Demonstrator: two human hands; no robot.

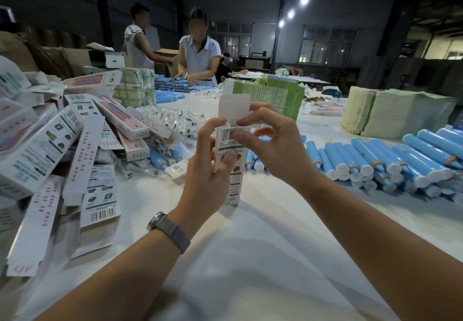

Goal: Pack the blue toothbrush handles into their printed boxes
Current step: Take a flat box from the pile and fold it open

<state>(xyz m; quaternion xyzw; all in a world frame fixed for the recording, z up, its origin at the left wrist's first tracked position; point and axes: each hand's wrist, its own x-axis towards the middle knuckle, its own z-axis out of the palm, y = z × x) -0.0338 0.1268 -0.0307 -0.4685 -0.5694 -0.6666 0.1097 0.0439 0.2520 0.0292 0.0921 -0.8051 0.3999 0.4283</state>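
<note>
While upright at table centre, printed box (229,160) held w/ top flap open; left hand (208,170) wrapped round its body, right hand (270,142) pinching top edge by barcode; prob. thin light card, crushable, so best gripped along edges; blue handles (375,160) lying right, likely smooth, rigid, apt to roll.

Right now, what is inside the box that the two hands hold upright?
Its inside cannot be seen. The box stands with its top flap open; left hand and right hand cover the opening, so any handle inside is hidden.
</note>
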